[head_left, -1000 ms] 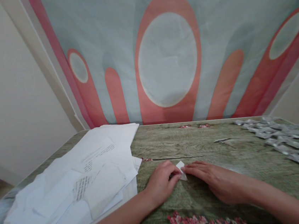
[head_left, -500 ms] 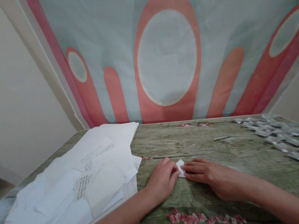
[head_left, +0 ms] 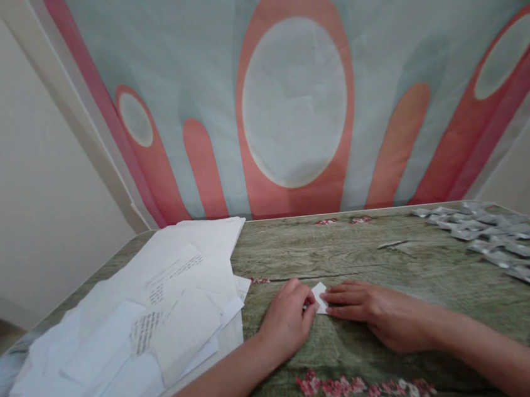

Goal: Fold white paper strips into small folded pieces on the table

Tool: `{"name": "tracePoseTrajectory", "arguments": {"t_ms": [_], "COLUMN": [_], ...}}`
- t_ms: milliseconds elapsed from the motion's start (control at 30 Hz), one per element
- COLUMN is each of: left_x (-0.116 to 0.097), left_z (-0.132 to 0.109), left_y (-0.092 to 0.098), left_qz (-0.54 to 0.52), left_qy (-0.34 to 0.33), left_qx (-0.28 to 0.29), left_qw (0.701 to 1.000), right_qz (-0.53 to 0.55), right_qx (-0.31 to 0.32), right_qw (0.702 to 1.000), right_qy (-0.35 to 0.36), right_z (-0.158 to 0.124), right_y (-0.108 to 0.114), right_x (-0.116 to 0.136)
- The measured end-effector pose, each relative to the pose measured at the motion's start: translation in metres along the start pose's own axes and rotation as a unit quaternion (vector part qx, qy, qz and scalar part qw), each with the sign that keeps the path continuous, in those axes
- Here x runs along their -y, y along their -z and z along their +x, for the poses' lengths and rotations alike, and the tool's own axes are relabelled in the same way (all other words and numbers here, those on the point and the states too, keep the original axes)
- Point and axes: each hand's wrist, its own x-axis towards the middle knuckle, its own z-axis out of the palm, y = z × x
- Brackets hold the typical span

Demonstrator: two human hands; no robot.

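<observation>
A small folded piece of white paper lies on the wood-patterned tabletop between my two hands. Curled fingers of my left hand close on its left edge, with the thumb near the lower corner. From the other side, my right hand reaches in with its fingers stretched out, the tips resting on the paper's right edge. Parts of the paper under the fingertips are hidden.
A big heap of white paper sheets, some with print, covers the table's left side. Rows of folded silvery-white pieces line the right side. The wood-patterned tabletop ends at a wall with a coloured hanging.
Both hands stay nearly in place around the small paper. Its visible face looks slightly flatter than before.
</observation>
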Motion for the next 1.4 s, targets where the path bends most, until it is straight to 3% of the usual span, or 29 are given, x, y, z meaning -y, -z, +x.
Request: {"name": "tracePoseTrajectory", "arguments": {"t_ms": [1033, 1233, 1400], "left_x": [0.001, -0.001, -0.015], "left_z": [-0.003, -0.006, -0.017], "left_y": [0.002, 0.007, 0.009], "left_qz": [-0.026, 0.074, 0.217], "left_qy": [0.000, -0.037, -0.088], "left_qx": [-0.021, 0.002, 0.038], "left_qw": [0.999, 0.997, 0.972], "right_qz": [-0.084, -0.089, -0.103], "right_qx": [0.021, 0.000, -0.011], "right_qw": [0.996, 0.995, 0.994], "right_qy": [-0.017, -0.035, -0.036], "right_z": [0.001, 0.001, 0.002], "right_y": [-0.011, -0.015, -0.014], "right_x": [0.008, 0.010, 0.013]}}
